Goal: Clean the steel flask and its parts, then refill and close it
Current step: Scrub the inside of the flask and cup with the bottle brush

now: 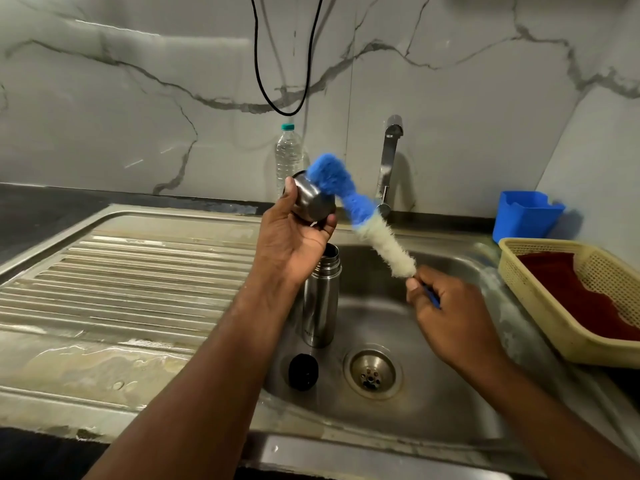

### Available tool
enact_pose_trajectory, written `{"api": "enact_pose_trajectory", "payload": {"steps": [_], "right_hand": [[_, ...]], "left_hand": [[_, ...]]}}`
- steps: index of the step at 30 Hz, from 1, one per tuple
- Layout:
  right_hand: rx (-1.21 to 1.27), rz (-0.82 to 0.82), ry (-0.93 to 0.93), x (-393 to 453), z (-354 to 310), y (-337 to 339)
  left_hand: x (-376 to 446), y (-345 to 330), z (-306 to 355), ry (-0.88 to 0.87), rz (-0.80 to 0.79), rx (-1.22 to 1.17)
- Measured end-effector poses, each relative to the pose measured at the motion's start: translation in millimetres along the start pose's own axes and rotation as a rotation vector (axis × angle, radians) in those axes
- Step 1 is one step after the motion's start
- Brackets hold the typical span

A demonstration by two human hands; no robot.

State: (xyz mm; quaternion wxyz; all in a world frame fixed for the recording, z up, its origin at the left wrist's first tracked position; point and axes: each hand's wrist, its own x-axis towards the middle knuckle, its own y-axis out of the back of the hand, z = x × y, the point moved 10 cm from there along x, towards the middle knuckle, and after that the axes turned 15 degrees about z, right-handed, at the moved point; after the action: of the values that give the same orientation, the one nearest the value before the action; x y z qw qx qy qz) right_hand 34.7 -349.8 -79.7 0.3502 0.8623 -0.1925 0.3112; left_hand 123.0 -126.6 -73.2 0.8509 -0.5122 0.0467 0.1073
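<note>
The open steel flask (pixel 320 299) stands upright in the sink basin (pixel 433 403), just left of the drain. My left hand (pixel 294 237) holds its steel cup lid (pixel 311 199) tilted above the flask's mouth. My right hand (pixel 446 306) grips the blue handle of a bottle brush (pixel 363 216). The brush's blue bristle head presses against the cup lid; its white bristles lie nearer my hand. A black stopper (pixel 303 372) lies on the basin floor in front of the flask.
A steel tap (pixel 389 157) rises behind the basin. A clear water bottle (pixel 288 157) stands by the wall. The ribbed drainboard (pixel 121 282) extends left. A yellow basket (pixel 554 323) with a red cloth and a blue tub (pixel 523 216) sit at right. A black cable (pixel 277 98) hangs overhead.
</note>
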Motion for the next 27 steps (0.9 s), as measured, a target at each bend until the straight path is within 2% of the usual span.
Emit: {"api": "enact_pose_trajectory", "payload": {"steps": [7, 10, 13, 17, 20, 27], "right_hand": [[-0.017, -0.003, 0.07, -2, -11, 2], [-0.082, -0.004, 0.14, -3, -17, 1], [-0.102, 0.035, 0.096, -2, -10, 5], [-0.127, -0.004, 0.123, -4, -14, 0], [-0.096, 0.021, 0.066, -2, -6, 3], [-0.074, 0.016, 0.11, -2, -15, 3]], "left_hand": [[-1, -5, 2, 0.011, -0.038, -0.084], [-7, -5, -6, 0.077, -0.016, -0.114], [-9, -8, -7, 0.091, -0.017, -0.126], [-7, -3, -9, 0.109, -0.037, -0.045], [0, 1, -10, 0.093, -0.036, 0.062], [-1, 2, -11, 0.089, -0.034, 0.086]]}}
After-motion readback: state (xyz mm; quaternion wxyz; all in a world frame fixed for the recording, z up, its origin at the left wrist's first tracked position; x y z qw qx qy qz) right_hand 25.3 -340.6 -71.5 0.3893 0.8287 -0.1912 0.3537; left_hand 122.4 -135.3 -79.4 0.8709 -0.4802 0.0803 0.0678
